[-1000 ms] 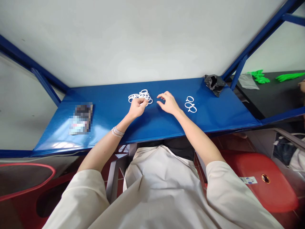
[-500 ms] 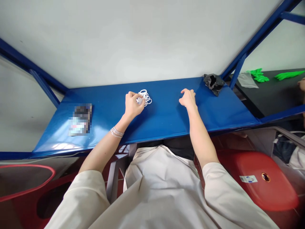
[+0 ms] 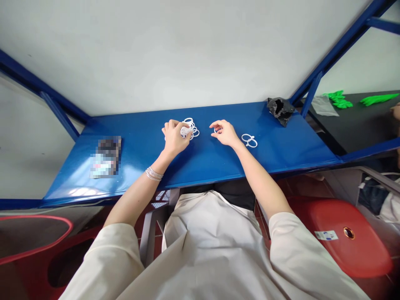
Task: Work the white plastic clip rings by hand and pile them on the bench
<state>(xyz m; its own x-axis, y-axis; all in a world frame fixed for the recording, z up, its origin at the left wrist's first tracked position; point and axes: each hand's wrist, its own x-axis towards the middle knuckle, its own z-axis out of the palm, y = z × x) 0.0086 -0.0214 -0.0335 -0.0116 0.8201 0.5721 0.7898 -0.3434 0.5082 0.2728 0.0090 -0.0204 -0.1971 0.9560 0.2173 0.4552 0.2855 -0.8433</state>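
Several thin white plastic rings (image 3: 195,130) lie in a loose pile left of the middle of the blue table. My left hand (image 3: 175,135) is closed at this pile, with a bunch of white rings between thumb and fingers. To the right of it, my right hand (image 3: 225,132) has its thumb and fingers curled round a small white ring (image 3: 216,130), partly hidden by the fingers. Beside my right wrist, two white rings (image 3: 251,143), each with a small tab, lie overlapping on the table.
The blue table (image 3: 140,158) meets a pale wall behind. A crumpled black plastic bag (image 3: 280,110) sits at the back right corner, and a blurred-out flat item (image 3: 106,156) lies at left. Red stool (image 3: 346,237) below right; green gloves (image 3: 340,100) on a dark neighbouring table.
My right hand has moved left towards the pile, and two rings now show where it was. My left hand has stayed at the pile with its rings.
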